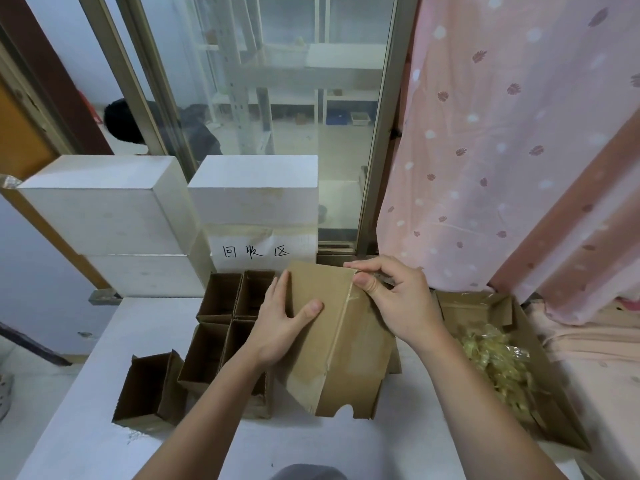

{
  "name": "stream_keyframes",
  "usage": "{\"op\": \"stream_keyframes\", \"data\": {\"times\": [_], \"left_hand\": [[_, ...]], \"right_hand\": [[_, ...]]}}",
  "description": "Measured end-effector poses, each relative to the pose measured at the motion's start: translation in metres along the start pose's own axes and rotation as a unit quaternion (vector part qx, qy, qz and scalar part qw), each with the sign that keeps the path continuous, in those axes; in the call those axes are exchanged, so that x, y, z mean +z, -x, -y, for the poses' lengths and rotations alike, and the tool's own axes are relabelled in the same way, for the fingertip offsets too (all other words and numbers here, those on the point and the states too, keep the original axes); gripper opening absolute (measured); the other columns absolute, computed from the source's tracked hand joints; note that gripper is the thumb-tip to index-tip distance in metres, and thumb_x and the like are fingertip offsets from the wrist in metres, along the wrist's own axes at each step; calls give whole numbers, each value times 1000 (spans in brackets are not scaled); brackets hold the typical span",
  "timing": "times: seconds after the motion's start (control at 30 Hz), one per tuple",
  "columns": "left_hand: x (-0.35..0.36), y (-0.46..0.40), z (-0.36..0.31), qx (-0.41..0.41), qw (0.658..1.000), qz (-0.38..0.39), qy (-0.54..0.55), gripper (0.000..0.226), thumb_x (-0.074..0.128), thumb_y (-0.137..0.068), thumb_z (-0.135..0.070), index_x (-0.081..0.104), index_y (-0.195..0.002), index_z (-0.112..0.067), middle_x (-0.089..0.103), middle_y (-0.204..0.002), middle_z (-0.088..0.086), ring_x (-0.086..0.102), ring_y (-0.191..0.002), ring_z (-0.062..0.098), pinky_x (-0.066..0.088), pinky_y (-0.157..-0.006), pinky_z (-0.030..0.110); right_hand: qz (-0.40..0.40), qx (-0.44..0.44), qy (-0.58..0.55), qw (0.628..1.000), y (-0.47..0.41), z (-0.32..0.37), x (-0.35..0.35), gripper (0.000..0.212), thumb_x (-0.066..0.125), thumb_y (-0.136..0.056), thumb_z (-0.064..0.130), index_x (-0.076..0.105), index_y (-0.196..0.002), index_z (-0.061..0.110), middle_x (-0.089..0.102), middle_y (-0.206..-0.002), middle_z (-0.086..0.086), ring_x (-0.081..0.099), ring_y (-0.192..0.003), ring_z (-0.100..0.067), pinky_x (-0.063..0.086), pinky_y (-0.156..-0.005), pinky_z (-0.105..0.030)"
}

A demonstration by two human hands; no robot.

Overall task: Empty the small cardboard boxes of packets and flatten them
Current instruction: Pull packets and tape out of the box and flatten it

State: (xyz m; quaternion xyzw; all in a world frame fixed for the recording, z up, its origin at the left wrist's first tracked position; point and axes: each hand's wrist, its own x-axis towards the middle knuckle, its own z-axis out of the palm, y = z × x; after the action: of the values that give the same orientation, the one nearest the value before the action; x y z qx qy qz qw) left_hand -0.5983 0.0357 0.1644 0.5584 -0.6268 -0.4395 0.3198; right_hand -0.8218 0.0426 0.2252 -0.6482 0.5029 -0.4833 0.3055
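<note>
On the table (104, 341), both hands (277, 327) (398, 299) clamp one box (346, 358) beside seemingly five open boxes (149, 389).

4 open brown boxes (225, 327) clustered left of centre, 1 more (149, 389) beside them, white blocks (145, 216) walling the back, packet-filled tray (498, 362) blocking right, bare table (86, 375) front-left.
</note>
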Motion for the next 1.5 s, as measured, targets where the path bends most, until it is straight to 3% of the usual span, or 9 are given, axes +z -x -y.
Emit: {"op": "stream_keyframes", "data": {"times": [0.07,0.27,0.47,0.6,0.73,0.97,1.1,1.3,1.5], "left_hand": [[1,1,-3,-7,1000,4,17,68,59,-73,-87,34,-134,-69,47,-139,-28,49,-125,-13,43,-101,17],[7,-5,11,-36,999,-9,37,74,62,-78,-89,44,-143,-60,58,-143,-4,61,-127,17,52,-107,52],[5,6,-14,-48,994,-96,28,82,63,-53,-99,30,-126,-84,39,-140,-9,47,-129,16,43,-111,44],[7,9,-18,-48,989,-136,19,129,64,-48,-102,24,-158,-49,35,-153,-8,39,-142,19,39,-117,52],[12,13,-24,-53,987,-150,34,136,63,-46,-103,24,-161,-42,35,-158,-7,36,-145,17,37,-119,55],[8,18,-21,-76,984,-160,1,136,61,-45,-105,17,-161,-50,30,-153,-9,38,-143,23,42,-114,58],[6,20,-24,-71,976,-198,-60,135,56,-46,-107,13,-160,-50,28,-155,-4,31,-146,26,39,-116,60],[7,26,-31,-50,965,-235,-106,135,50,-43,-109,11,-158,-49,28,-156,2,31,-144,29,38,-114,61],[13,30,-35,-48,967,-231,-99,132,50,-44,-110,10,-156,-53,28,-155,1,30,-145,29,37,-114,63]], "right_hand": [[1,1,30,1000,-1,0,3,32,62,-92,50,78,-109,28,73,-107,13,66,-107,-5,50,-94,-26],[134,55,56,988,-6,10,-11,71,82,-66,60,65,-131,40,65,-115,29,57,-114,8,48,-100,-24],[60,24,8,998,-4,6,-8,42,79,-84,43,71,-125,36,72,-117,13,64,-114,-5,51,-103,-36],[7,18,-25,999,-2,4,-3,35,71,-87,46,75,-119,33,75,-111,10,67,-109,-12,53,-101,-44],[-53,1,-35,998,-2,6,3,39,66,-93,53,78,-114,23,77,-105,9,71,-103,-16,53,-97,-51],[40,2,32,999,2,11,-4,36,55,-97,56,69,-123,35,65,-130,24,58,-124,3,47,-107,-32],[82,26,91,992,6,13,-6,48,80,-85,41,61,-128,35,52,-146,25,47,-129,13,38,-106,-12],[45,25,136,989,10,16,-8,35,75,-90,39,63,-122,34,70,-85,-8,56,-65,-10,48,-70,-29],[-37,-50,142,988,7,9,-4,15,63,-100,29,71,-103,17,71,-82,9,64,-75,-9,47,-67,-25]]}}
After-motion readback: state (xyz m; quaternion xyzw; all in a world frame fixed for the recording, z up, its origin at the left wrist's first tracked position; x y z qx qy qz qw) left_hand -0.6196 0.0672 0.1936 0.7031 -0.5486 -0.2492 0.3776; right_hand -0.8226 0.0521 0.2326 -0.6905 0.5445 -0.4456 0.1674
